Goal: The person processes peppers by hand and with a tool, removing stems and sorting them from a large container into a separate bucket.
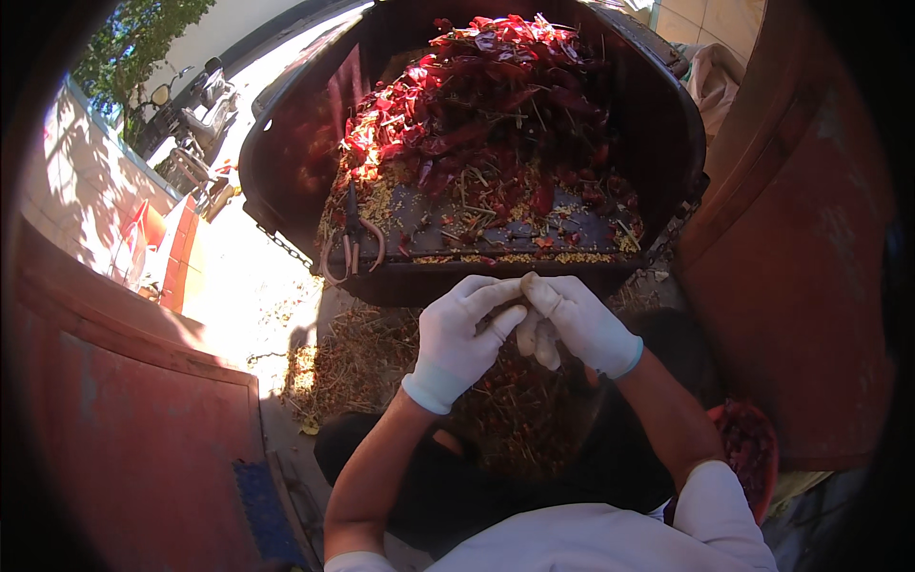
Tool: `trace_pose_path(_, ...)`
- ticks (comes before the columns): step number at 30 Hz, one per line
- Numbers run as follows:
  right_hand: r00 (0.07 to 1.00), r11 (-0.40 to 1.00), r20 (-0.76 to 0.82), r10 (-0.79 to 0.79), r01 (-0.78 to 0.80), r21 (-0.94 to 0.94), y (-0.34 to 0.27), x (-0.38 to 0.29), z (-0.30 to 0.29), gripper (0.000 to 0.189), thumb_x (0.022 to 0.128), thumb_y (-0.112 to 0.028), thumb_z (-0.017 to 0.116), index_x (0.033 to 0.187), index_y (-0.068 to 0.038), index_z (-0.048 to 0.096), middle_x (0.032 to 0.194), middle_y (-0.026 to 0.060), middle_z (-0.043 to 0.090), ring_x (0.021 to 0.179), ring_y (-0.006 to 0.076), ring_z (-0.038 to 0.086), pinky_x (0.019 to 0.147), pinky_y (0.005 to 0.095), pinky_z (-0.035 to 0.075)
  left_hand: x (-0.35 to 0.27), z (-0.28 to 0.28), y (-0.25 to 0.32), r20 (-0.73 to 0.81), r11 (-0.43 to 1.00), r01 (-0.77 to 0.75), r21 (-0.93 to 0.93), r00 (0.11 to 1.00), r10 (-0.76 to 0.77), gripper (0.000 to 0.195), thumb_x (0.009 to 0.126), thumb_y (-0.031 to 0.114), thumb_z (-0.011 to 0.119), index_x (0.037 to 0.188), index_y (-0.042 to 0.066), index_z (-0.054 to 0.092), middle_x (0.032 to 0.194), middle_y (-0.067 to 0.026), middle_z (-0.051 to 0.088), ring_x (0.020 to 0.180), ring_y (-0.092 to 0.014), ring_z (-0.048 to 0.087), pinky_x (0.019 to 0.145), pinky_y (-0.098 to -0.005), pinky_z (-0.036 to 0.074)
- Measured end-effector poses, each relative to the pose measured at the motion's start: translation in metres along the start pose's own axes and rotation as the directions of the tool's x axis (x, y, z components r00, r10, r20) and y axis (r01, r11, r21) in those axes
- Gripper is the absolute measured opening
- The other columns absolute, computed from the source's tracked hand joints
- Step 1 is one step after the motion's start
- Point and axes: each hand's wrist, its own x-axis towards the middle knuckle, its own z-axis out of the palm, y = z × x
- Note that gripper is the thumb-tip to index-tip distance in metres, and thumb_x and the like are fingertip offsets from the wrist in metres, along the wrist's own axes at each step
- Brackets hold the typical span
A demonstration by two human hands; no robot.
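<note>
Both my hands wear white gloves and meet in front of a dark open cart bed (522, 280). My left hand (465, 336) points its fingers rightward, thumb apart from the index finger, with nothing visible between them. At its fingertips, the thumb and index of my right hand (575, 318) pinch the tip of the left glove; the other right fingers hang loosely below. Beyond them rises a heap of dried red chili peppers (493, 107), with yellow seeds (379, 207) and stems scattered around its foot. Scissors (352, 232) with pinkish handles lie at the bed's near left edge.
Chains (286, 247) hang at the bed's sides. Stems and pepper scraps (364, 357) litter the floor between my legs. A red basin (768, 457) with peppers stands at my right. Red door panels (143, 429) flank me. Outside, a scooter (207, 107) is parked.
</note>
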Motion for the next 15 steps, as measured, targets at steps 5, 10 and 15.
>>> trace_pose_path(5, 1.000, 0.998, -0.006, -0.021, 0.022, 0.066, 0.003, -0.001, 0.000, 0.053, 0.109, -0.040, 0.032, 0.121, 0.003, 0.060, 0.074, 0.0064, 0.066, 0.055, 0.0087, 0.060, 0.049, 0.0219, 0.050, 0.000, 0.008, -0.003, -0.018, 0.955, 0.100, -0.280, 0.994, -0.110, 0.023, 0.089, 0.006, 0.071, 0.111, -0.001, 0.071, 0.099, -0.0070, 0.072, 0.084, -0.013, 0.068, 0.072, -0.0263, 0.055)
trace_pose_path(10, 0.948, 0.981, -0.274, -0.164, 0.128, -0.143, 0.004, -0.005, 0.000, 0.036, 0.104, -0.027, 0.051, 0.121, 0.002, 0.064, 0.079, 0.0051, 0.068, 0.064, 0.0072, 0.063, 0.057, 0.0223, 0.051, 0.007, -0.002, 0.007, 0.059, 0.770, 0.441, -0.462, 0.881, -0.470, 0.022, 0.092, 0.008, 0.068, 0.112, -0.002, 0.069, 0.095, -0.0058, 0.071, 0.072, -0.008, 0.063, 0.058, -0.0214, 0.050)
trace_pose_path(15, 0.914, 0.946, -0.333, -0.234, 0.134, -0.297, 0.005, -0.004, 0.003, 0.022, 0.098, -0.020, 0.063, 0.102, 0.000, 0.069, 0.080, 0.0027, 0.067, 0.065, 0.0050, 0.062, 0.056, 0.0207, 0.049, 0.006, -0.011, 0.007, 0.194, 0.711, 0.518, -0.476, 0.850, -0.489, 0.026, 0.091, 0.011, 0.069, 0.112, -0.004, 0.068, 0.084, -0.0042, 0.069, 0.063, -0.007, 0.059, 0.055, -0.0204, 0.047)
